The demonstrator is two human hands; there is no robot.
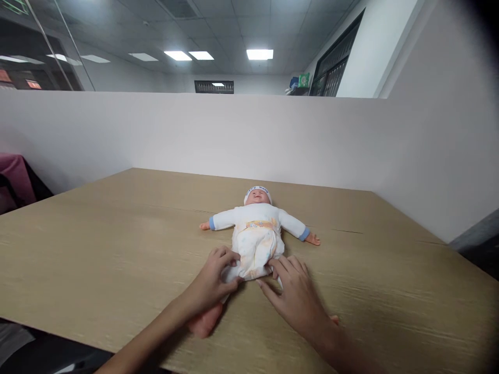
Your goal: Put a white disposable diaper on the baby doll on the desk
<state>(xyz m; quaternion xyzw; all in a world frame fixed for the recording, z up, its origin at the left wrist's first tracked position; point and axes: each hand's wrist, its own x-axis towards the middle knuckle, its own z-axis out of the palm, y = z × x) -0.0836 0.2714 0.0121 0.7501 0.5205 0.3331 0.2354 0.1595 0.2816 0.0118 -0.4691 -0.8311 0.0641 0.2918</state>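
Observation:
A baby doll (259, 215) lies on its back on the wooden table, arms spread, in a white top with blue cuffs and a white headband. A white diaper (257, 252) with orange and blue print covers its waist and hips. My left hand (215, 275) is at the diaper's left leg edge, thumb and fingers bent around it. At the right leg edge is my right hand (290, 283), its fingertips on the diaper and its thumb lower down, apart from the fingers. The doll's legs are partly hidden by my hands and forearms.
The wooden table (117, 249) stretches out around the doll, with thin cracks in its top. Behind it rises a white partition (234, 135). A pink and black item (17, 179) is beyond the left edge, and dark objects show below the front left edge.

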